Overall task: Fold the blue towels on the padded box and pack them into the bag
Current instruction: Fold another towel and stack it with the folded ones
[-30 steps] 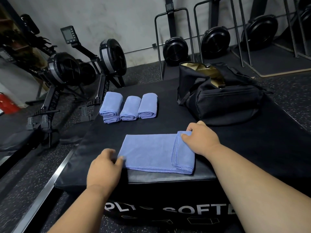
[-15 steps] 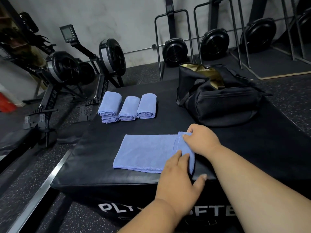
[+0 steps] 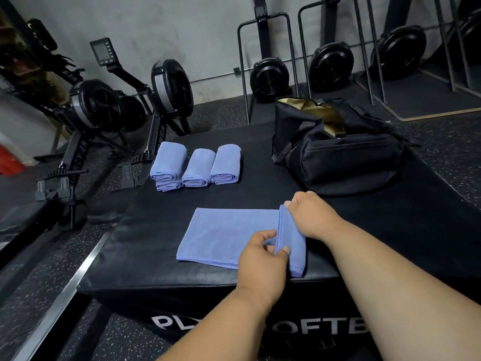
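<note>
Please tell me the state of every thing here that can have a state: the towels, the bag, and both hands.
Towel at front: flat on the padded box, right end folded over, not finished.
Folded towels: four, lying at the far left of the box, one under another.
Bag: open at top, on the box, no towel seen inside.
Left hand: pinches the folded edge, near corner.
Right hand: pinches the folded edge, far corner.

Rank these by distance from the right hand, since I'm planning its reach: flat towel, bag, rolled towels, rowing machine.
From the right hand:
1. Flat towel, pinched in it.
2. Bag, just behind.
3. Rolled towels, back left.
4. Rowing machine, far left, off the box.
</note>
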The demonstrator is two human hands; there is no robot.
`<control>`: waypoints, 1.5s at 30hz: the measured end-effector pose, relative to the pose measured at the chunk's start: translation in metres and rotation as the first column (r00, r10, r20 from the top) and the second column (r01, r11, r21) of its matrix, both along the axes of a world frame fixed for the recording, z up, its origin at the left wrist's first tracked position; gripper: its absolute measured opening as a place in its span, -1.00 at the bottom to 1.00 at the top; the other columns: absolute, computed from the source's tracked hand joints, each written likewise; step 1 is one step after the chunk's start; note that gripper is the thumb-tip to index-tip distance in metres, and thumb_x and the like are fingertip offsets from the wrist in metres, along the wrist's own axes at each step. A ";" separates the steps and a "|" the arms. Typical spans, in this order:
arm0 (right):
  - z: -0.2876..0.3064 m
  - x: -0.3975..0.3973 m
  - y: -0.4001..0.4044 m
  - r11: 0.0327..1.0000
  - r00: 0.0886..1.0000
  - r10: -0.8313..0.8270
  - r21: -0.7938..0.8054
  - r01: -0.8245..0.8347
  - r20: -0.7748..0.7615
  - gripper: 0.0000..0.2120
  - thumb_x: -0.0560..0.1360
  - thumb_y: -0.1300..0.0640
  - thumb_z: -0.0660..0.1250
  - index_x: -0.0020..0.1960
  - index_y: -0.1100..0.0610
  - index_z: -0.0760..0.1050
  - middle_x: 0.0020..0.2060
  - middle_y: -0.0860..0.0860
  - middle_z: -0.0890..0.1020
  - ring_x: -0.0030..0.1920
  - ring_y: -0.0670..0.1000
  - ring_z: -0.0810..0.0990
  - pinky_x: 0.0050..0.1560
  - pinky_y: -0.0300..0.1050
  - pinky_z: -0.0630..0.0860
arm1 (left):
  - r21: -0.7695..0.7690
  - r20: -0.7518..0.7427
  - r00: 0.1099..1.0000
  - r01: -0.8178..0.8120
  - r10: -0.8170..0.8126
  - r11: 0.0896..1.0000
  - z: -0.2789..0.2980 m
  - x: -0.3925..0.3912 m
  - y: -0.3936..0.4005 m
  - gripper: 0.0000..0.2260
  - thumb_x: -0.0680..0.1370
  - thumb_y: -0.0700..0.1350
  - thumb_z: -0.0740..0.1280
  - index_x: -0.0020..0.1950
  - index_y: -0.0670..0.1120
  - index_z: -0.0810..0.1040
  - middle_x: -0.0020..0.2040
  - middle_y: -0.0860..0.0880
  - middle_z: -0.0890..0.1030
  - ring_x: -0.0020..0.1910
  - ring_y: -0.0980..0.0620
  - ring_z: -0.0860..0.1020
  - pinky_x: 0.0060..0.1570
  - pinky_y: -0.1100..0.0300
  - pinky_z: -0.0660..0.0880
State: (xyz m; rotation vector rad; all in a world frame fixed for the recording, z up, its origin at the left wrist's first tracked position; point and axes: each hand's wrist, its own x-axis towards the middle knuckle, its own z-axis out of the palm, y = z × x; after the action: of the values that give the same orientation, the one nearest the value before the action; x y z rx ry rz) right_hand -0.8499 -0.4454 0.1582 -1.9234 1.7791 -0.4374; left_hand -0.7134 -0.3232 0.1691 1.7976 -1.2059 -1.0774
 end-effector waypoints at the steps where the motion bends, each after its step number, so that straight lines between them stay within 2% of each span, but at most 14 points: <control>1: -0.001 0.002 0.000 1.000 1.000 -0.008 -0.012 0.008 -0.014 -0.74 0.74 0.00 0.11 0.14 0.17 0.44 0.08 0.17 0.50 0.00 0.14 0.42 0.04 -0.01 0.43 | 0.015 0.021 1.000 -0.011 0.010 1.000 0.001 0.002 -0.001 -0.71 0.61 -0.10 0.41 0.29 0.11 0.50 -0.20 0.06 0.65 -0.33 0.21 0.56 -0.28 0.41 0.43; 5: -0.004 0.005 0.001 0.997 0.999 -0.047 -0.057 0.047 -0.004 -0.78 0.69 -0.04 0.22 0.10 0.13 0.44 0.09 0.15 0.53 -0.01 0.15 0.48 0.00 -0.02 0.45 | 0.015 0.248 0.967 0.050 -0.052 0.999 0.006 0.005 -0.002 -0.62 0.58 -0.03 0.42 0.38 0.09 0.45 -0.10 0.08 0.64 -0.14 0.16 0.60 -0.11 0.29 0.45; 9: -0.006 0.000 0.001 0.993 0.980 -0.090 -0.055 0.101 0.176 -0.85 0.61 0.01 0.39 -0.05 0.05 0.47 0.00 0.03 0.57 -0.08 0.08 0.58 -0.10 -0.07 0.41 | -0.151 0.625 0.775 0.241 -0.096 0.959 0.001 0.005 0.010 -0.76 0.59 0.02 0.37 0.26 0.15 0.54 0.15 0.11 0.52 0.13 0.02 0.47 0.13 0.17 0.42; 11: -0.007 -0.002 0.002 0.990 0.970 -0.106 -0.064 0.122 0.220 -0.87 0.57 0.02 0.44 -0.03 0.01 0.50 -0.02 -0.02 0.54 -0.09 0.02 0.56 -0.09 -0.09 0.39 | -0.187 0.708 0.692 0.374 -0.139 0.908 -0.006 0.003 0.016 -0.80 0.59 0.05 0.24 0.10 0.11 0.63 0.09 0.10 0.56 0.09 -0.02 0.46 0.14 0.09 0.48; 14: -0.008 -0.002 0.003 0.986 0.957 -0.123 -0.075 0.148 0.262 -0.87 0.54 0.05 0.48 -0.06 -0.03 0.52 -0.07 -0.04 0.57 -0.13 -0.05 0.55 -0.13 -0.11 0.38 | -0.087 0.766 0.595 0.468 -0.242 0.879 -0.007 -0.004 0.022 -0.59 0.54 0.24 0.08 0.09 0.04 0.59 0.06 0.05 0.57 0.09 -0.06 0.48 0.17 0.03 0.47; 18: -0.003 0.001 0.005 0.974 0.883 -0.185 -0.040 0.224 0.431 -0.92 0.50 0.17 0.46 -0.13 0.02 0.59 -0.27 -0.07 0.63 -0.24 -0.05 0.58 -0.21 -0.16 0.45 | 0.023 0.802 0.516 0.477 -0.301 0.879 -0.007 -0.007 0.023 -0.48 0.48 0.41 0.22 0.19 0.03 0.45 0.14 0.03 0.47 0.12 -0.05 0.41 0.22 0.06 0.43; 24: 0.008 0.009 0.008 0.955 0.619 -0.275 0.131 0.268 0.736 -0.95 0.51 0.25 0.48 -0.04 0.14 0.67 -0.16 -0.01 0.69 -0.15 -0.06 0.61 -0.13 -0.21 0.52 | -0.125 0.622 0.757 0.346 -0.198 0.930 -0.002 0.001 0.020 -0.80 0.62 0.06 0.31 0.12 -0.01 0.62 0.07 0.03 0.60 0.08 0.00 0.53 0.14 0.16 0.46; 28: 0.016 0.019 0.005 0.954 0.544 -0.293 0.200 0.225 0.787 -0.87 0.56 0.16 0.41 0.01 0.23 0.64 -0.20 -0.01 0.62 -0.21 -0.05 0.54 -0.22 -0.22 0.46 | -0.076 0.148 0.989 0.032 -0.021 0.997 0.003 0.016 0.020 -0.79 0.55 -0.04 0.31 -0.21 -0.13 0.55 -0.36 0.03 0.53 -0.34 0.03 0.39 -0.28 0.04 0.43; 30: 0.021 0.024 0.004 0.962 0.554 -0.272 0.211 0.173 0.787 -0.86 0.58 0.16 0.30 0.01 0.18 0.61 -0.15 0.02 0.55 -0.20 -0.02 0.46 -0.28 -0.26 0.39 | 0.034 -0.064 0.994 -0.081 0.083 0.996 0.010 0.021 0.019 -0.70 0.54 -0.07 0.31 -0.38 -0.10 0.52 -0.43 0.03 0.42 -0.39 0.01 0.32 -0.34 0.10 0.29; 33: 0.020 0.030 0.003 0.986 0.661 -0.160 0.146 0.076 0.733 -0.63 0.46 0.25 0.17 0.05 0.04 0.71 0.03 0.05 0.66 0.01 0.00 0.54 -0.04 -0.21 0.43 | 0.144 -0.158 0.979 -0.105 0.127 0.984 0.010 0.027 0.011 -0.56 0.57 -0.12 0.32 -0.54 -0.03 0.42 -0.48 0.06 0.35 -0.42 0.01 0.25 -0.35 0.12 0.18; 38: 0.016 0.033 0.003 0.979 0.728 -0.051 0.179 -0.099 0.684 -0.48 0.43 0.41 0.12 0.14 0.00 0.67 0.09 0.02 0.71 0.18 0.02 0.62 0.27 -0.09 0.50 | 0.139 -0.335 0.934 -0.084 0.126 0.987 -0.005 0.039 0.003 -0.86 0.63 -0.17 0.32 0.00 -0.11 0.68 -0.15 -0.04 0.73 -0.18 0.01 0.59 -0.14 0.17 0.47; 40: 0.014 0.032 -0.001 0.983 0.761 -0.039 0.163 -0.088 0.648 -0.50 0.41 0.39 0.15 0.10 -0.04 0.67 -0.04 -0.02 0.68 0.04 0.02 0.58 0.13 -0.07 0.49 | 0.137 -0.391 0.911 -0.086 0.134 0.987 -0.008 0.043 0.003 -0.84 0.67 -0.16 0.31 0.12 -0.09 0.69 -0.11 -0.01 0.75 -0.14 0.04 0.63 -0.08 0.17 0.51; 42: 0.012 0.031 -0.003 0.988 0.799 -0.016 0.130 -0.079 0.602 -0.55 0.41 0.36 0.20 0.06 -0.07 0.66 -0.14 -0.02 0.56 -0.07 -0.02 0.46 -0.05 -0.09 0.39 | 0.135 -0.413 0.903 -0.067 0.118 0.989 -0.007 0.046 0.005 -0.85 0.70 -0.15 0.30 0.08 -0.09 0.67 -0.20 0.04 0.71 -0.23 0.10 0.59 -0.10 0.19 0.49; 45: 0.010 0.028 -0.006 0.993 0.777 0.007 0.086 -0.078 0.629 -0.60 0.42 0.38 0.25 0.06 -0.03 0.64 -0.17 -0.05 0.50 -0.11 -0.04 0.41 -0.10 -0.11 0.33 | 0.122 -0.404 0.911 -0.036 0.082 0.992 -0.005 0.049 0.008 -0.83 0.70 -0.13 0.29 -0.01 -0.07 0.65 -0.27 0.03 0.62 -0.25 0.08 0.51 -0.13 0.21 0.43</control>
State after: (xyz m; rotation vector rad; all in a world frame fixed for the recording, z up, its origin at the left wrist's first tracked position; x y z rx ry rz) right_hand -0.8220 -0.4514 0.1683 -1.4860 1.2778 -0.8379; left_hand -0.6642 -0.3151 0.1642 1.5701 -0.8455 -1.4246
